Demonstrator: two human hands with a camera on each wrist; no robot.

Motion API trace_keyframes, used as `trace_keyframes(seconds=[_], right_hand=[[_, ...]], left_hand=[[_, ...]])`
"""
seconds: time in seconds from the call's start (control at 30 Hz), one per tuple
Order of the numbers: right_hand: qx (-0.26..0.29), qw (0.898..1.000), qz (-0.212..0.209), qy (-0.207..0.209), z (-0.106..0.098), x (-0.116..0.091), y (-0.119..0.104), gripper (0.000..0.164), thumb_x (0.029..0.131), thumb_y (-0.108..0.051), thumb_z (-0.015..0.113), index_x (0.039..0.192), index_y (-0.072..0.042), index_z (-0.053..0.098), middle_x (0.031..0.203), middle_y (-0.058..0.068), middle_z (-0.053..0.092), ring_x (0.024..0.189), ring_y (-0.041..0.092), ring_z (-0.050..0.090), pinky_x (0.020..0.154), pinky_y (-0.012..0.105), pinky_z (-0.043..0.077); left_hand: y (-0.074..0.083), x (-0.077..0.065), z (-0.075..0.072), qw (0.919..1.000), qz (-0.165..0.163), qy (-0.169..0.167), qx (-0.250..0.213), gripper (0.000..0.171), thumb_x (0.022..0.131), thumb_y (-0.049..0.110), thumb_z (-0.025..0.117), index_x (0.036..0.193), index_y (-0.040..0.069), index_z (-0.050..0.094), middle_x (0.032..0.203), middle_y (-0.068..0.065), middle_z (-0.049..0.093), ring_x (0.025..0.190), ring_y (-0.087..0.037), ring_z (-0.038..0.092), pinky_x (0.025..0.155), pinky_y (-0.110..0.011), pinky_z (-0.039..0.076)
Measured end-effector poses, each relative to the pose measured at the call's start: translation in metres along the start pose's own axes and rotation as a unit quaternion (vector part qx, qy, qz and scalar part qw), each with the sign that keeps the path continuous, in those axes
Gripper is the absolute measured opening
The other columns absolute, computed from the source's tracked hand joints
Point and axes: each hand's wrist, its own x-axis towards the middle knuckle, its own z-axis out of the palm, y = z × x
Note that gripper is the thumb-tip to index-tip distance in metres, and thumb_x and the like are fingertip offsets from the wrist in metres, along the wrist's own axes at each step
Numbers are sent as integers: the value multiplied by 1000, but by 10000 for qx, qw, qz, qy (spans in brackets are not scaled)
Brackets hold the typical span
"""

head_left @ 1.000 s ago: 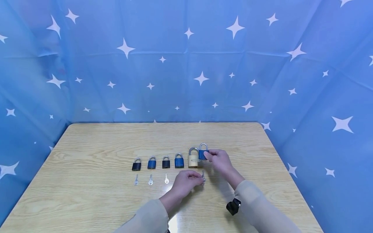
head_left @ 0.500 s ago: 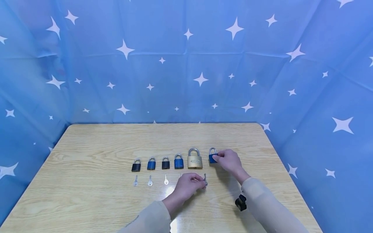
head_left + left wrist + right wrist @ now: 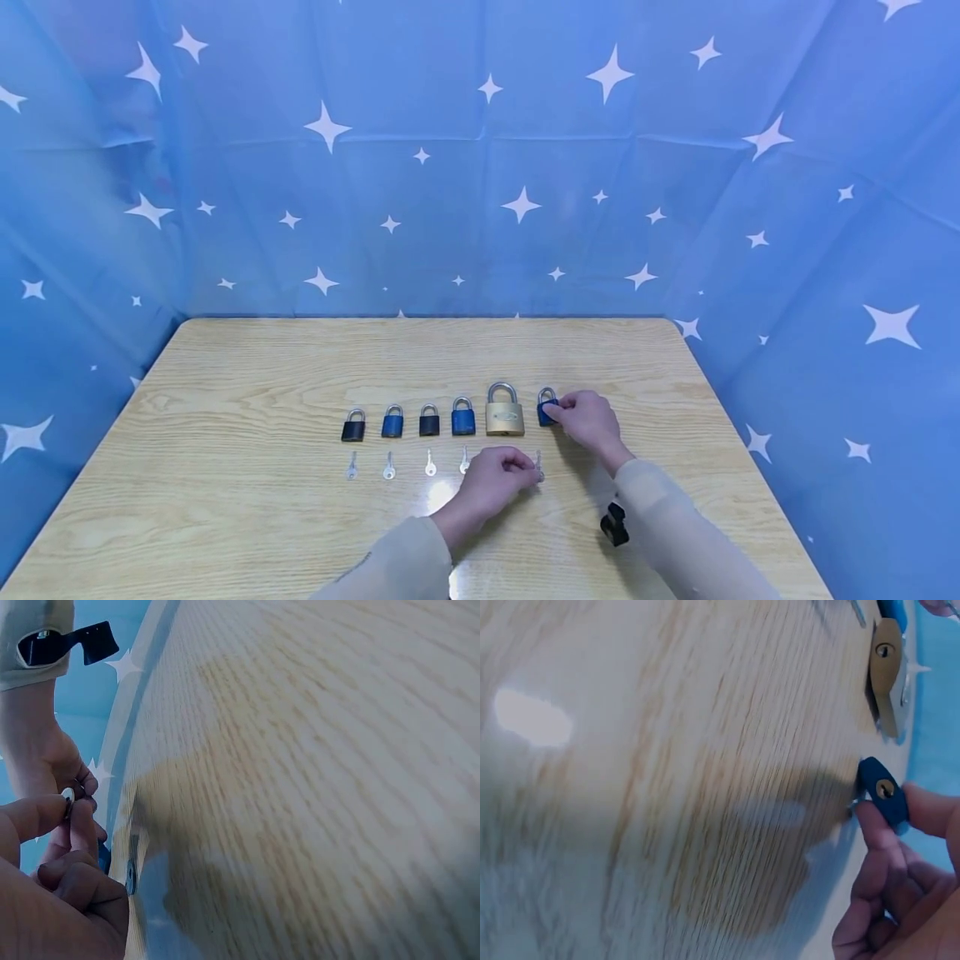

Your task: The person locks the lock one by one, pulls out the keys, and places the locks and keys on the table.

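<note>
My right hand [image 3: 591,421] pinches a blue padlock [image 3: 547,412] by its right side, at the right end of a row of padlocks. In the right wrist view the keyhole on the underside of this padlock [image 3: 885,789] faces the camera, thumb and fingers on either side. My left hand [image 3: 495,481] pinches a small silver key [image 3: 540,468] between thumb and fingertips, just below the blue padlock. In the left wrist view only the rounded end of that key [image 3: 68,796] shows. Left of the blue padlock lies a large brass padlock [image 3: 505,418].
Further left lie a blue padlock [image 3: 463,421], a black one [image 3: 429,425], a smaller blue one [image 3: 392,426] and another black one [image 3: 353,430]. Below them several silver keys [image 3: 431,463] lie in a row on the wooden table [image 3: 225,500]. A starred blue curtain [image 3: 420,75] hangs behind.
My right hand has carried the blue padlock from in front of the brass one to the right and down toward the table. My left hand has shifted slightly right with the key.
</note>
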Motion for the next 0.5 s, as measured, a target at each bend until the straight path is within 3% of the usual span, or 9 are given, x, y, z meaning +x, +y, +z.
trace_keyframes(seconds=[0.23,0.5], right_hand=[[-239,9997,-25,99,-1,0,7,32,89,-40,67,86,-9,72,70,-1,62,63,14,51,56,26,35],[-335,9992,-41,191,-3,-1,5,31,88,-41,69,86,-9,72,76,1,67,66,15,54,56,26,36]], left_hand=[[2,5,6,9971,15,146,743,11,80,27,77,80,17,73,72,9,69,64,-3,58,62,-23,44],[5,21,17,9832,-56,486,1760,10,77,28,79,72,23,73,70,14,67,64,-4,56,59,-25,43]])
